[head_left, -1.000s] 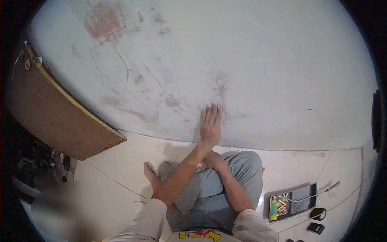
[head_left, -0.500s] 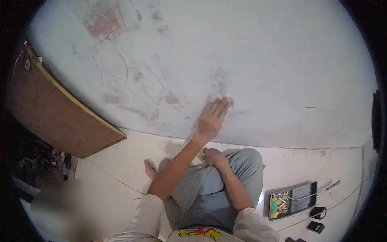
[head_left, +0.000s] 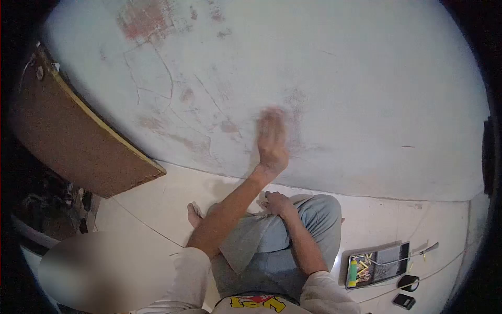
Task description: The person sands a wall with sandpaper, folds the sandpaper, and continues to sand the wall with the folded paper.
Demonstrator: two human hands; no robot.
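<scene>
Low on the wall [head_left: 340,78], just above its bottom edge, we see the left hand [head_left: 272,141] pressed flat, fingers released and blurred; right of it, the right hand [head_left: 277,203] rests loosely curled on the knee [head_left: 314,214].

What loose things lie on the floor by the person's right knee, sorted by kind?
Tray with small bits inside: 1
Small dark things beside it: 2, one round, one flat
Total: 3
</scene>
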